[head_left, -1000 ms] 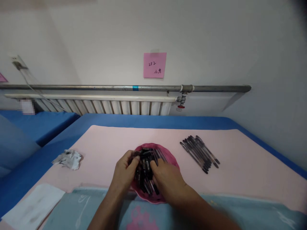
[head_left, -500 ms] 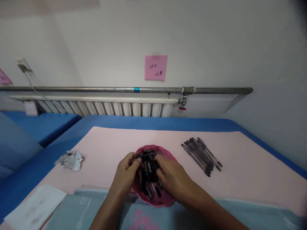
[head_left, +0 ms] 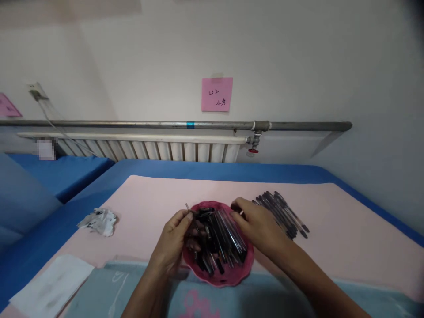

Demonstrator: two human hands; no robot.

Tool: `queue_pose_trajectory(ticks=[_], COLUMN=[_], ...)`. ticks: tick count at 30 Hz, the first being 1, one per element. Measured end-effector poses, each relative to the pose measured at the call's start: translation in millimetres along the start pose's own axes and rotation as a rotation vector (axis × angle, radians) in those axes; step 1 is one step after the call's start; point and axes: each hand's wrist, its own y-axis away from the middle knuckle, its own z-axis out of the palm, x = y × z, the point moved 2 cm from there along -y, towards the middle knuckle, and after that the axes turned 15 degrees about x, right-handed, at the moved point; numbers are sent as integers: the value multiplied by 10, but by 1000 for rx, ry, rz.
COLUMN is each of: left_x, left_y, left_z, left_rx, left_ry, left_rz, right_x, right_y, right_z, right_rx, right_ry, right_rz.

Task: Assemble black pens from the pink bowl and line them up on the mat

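In my remote view, my left hand point(head_left: 172, 236) pinches a slender rod point(head_left: 187, 206) over the left side of the pink basket point(head_left: 227, 282), which contains pen parts point(head_left: 215, 240). My right hand point(head_left: 260, 223) is loosely curled at the right rim, its hold, if any, I cannot tell; assembled-looking pens point(head_left: 286, 212) lie farther right.

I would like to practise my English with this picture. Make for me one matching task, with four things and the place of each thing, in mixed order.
Things:
1. Pink bowl
2. Crumpled white scrap
3. Note with "252"
4. Laid-out pens

Places:
A. Fixed to the wall
B. On the pale mat, to the right of the bowl
C. Between the left hand and the right hand
D. On the mat, to the left of the bowl

Right pairs: 1-C, 2-D, 3-A, 4-B
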Motion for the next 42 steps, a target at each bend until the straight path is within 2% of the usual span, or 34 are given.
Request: queue_pose_trajectory(ticks=[2,4,7,12,19,22,27,30,32,36,42], left_x=[-1,-17,-41,-70,-88,-39,113,168,185,198,204], left_y=[-2,-2,1,3,-6,-19,-25,-37,-59,-103,-88], left_z=[4,17,33,22,5,7,-41,-75,-94,-133,-125], left_rx=[2,-2,-25,-67,-90,-68,89,137,159,211,228], left_ry=[8,21,39,9,-29,16,240,348,411,499,478], left_rz=[-11,-14,4,-19,-50,-61,-46,-51,-59,-55,-32], right_x=[61,80,70,45,93,65,-19,-51,-64,-103,-187], right_y=[15,77,167,195,126,60,36,66,83,106,119], right_z=[35,122,250,318,287,233,197,220,228,205,157], right_rx=[-68,-135,-174,-148,-71,-90,-219,-318,-343,-318,-277], right_ry=[135,173,209,129,23,-169,-644,-843,-868,-768,-616], right_rz=[-84,-145,-142,-129,-103,0,322,404,387,316,172])
